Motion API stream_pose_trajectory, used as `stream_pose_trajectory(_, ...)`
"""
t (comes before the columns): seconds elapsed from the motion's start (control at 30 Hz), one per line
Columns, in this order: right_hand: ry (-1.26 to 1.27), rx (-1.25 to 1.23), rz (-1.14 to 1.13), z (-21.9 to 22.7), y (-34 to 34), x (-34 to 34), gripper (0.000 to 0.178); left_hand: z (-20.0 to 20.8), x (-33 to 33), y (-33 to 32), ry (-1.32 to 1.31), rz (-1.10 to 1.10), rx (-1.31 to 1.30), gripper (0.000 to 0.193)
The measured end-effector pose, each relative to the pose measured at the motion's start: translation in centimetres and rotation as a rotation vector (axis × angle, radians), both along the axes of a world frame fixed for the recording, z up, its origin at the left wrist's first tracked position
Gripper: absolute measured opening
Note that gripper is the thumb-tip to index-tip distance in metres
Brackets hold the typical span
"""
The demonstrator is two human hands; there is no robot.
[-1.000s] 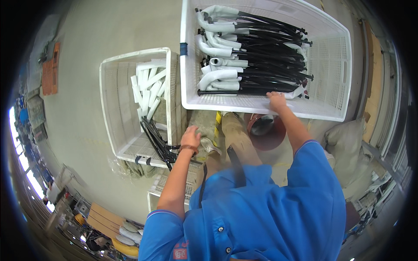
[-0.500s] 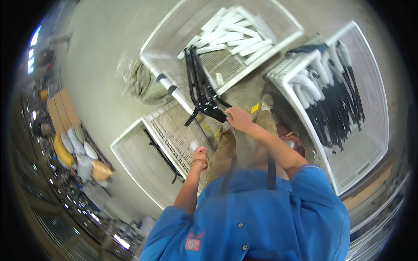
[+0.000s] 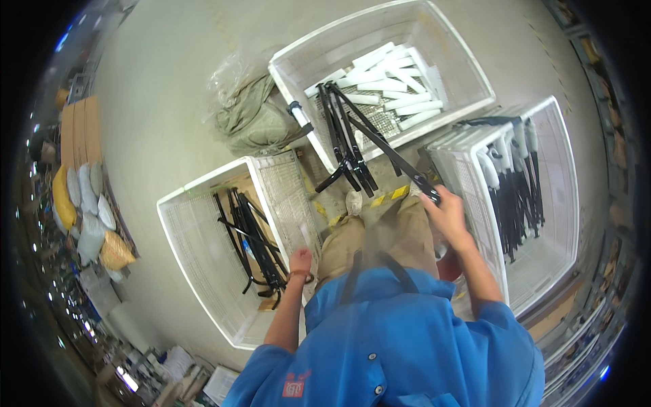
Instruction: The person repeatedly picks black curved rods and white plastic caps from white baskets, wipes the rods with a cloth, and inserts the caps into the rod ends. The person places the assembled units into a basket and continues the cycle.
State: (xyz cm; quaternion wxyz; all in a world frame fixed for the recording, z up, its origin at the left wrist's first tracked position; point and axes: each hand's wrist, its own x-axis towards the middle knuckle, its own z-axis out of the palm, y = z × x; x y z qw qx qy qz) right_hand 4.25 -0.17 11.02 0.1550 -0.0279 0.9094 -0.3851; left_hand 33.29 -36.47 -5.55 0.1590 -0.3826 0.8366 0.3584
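A grey floor (image 3: 163,108) carries 3 white crates. The right hand (image 3: 449,211) has its fingers wrapped round the near end of a black tube (image 3: 401,163), which reaches ahead and left of them over the far crate (image 3: 380,30) with its white pieces (image 3: 413,108). The left hand's (image 3: 300,262) fingers are curled into a fist; left of them, more black tubes (image 3: 252,234) lie in the near crate (image 3: 291,197). Right of the right fingers stands the third crate (image 3: 461,180).
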Motion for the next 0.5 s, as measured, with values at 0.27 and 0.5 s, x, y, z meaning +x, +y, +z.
stream_pose_trajectory(0.27, 0.297, 0.183, 0.050, 27.6, 12.0, 12.7, 0.040, 25.6, -27.6, 17.6, 0.890, -1.159, 0.434, 0.075)
stream_pose_trajectory(0.5, 0.543, 0.390, -0.126, 34.3, 17.4, 21.4, 0.052, 38.4, -21.7, 36.1, 0.955, -1.594, 0.889, 0.036)
